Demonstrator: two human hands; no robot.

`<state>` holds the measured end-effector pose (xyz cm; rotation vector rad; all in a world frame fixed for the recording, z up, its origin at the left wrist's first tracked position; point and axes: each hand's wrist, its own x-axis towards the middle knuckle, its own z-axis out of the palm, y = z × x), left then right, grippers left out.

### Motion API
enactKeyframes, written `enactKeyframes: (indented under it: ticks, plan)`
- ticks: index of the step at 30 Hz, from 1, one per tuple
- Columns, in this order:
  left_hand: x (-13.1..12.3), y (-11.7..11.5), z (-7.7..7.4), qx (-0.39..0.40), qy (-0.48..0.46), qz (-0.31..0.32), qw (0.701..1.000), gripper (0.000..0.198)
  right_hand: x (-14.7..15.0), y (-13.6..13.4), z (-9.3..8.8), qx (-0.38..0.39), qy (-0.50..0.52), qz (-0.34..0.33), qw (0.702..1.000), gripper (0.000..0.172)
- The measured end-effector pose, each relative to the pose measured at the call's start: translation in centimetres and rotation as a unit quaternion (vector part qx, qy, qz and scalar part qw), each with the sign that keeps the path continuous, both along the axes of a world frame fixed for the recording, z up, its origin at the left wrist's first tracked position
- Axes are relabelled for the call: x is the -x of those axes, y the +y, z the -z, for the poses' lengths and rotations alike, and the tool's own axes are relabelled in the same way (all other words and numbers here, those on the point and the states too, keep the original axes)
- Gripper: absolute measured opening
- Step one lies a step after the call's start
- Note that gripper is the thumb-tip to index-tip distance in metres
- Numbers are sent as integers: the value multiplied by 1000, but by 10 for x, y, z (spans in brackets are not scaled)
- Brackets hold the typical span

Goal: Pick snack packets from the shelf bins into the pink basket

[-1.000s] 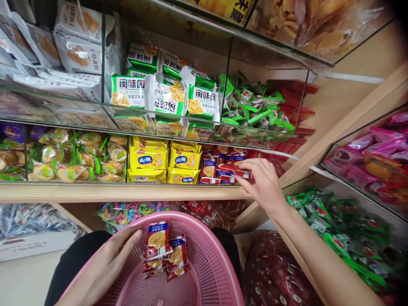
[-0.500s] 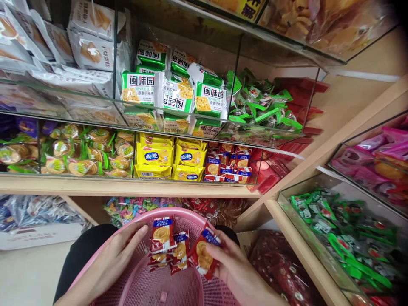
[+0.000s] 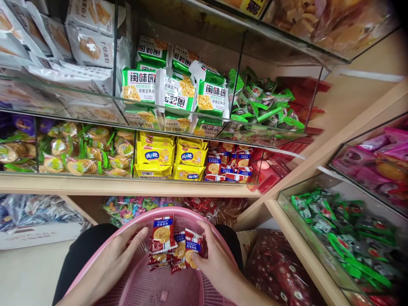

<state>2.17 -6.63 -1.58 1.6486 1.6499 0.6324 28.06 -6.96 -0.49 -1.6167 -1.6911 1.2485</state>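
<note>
We seem mid-placing — right hand (image 3: 219, 259) pinches red packet (image 3: 193, 243) beside stack (image 3: 162, 236) in pink basket (image 3: 178, 211), left hand (image 3: 119, 248) loosely open, empty — release called for next.

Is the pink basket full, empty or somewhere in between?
In between: the pink basket holds a small cluster of red packets toward its far side, with bare floor showing nearer.

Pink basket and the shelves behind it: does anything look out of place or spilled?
One thing: the middle front Minweiyuan packet is upside down, its big logo at the bottom, while the packet to its left reads upright. In the pink basket, the Danish cookie packets lie heaped, which seems ordinary; I see nothing spilled or torn.
</note>
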Motion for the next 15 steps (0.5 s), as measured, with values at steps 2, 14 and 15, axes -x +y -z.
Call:
enactKeyframes:
  ticks: [2, 14, 15]
  plan:
    - [0, 0, 2, -2, -9, -1, 1000, 61, 5, 5, -4, -13, -20, -11, 1000, 68]
    - [-4, -3, -8, -14, -8, 17, 1000, 53, 22, 19, 9, -41, -50, -49, 997, 57]
    - [-5, -3, -10, -14, -6, 18, 1000, 52, 23, 20, 9, -43, -50, -48, 997, 56]
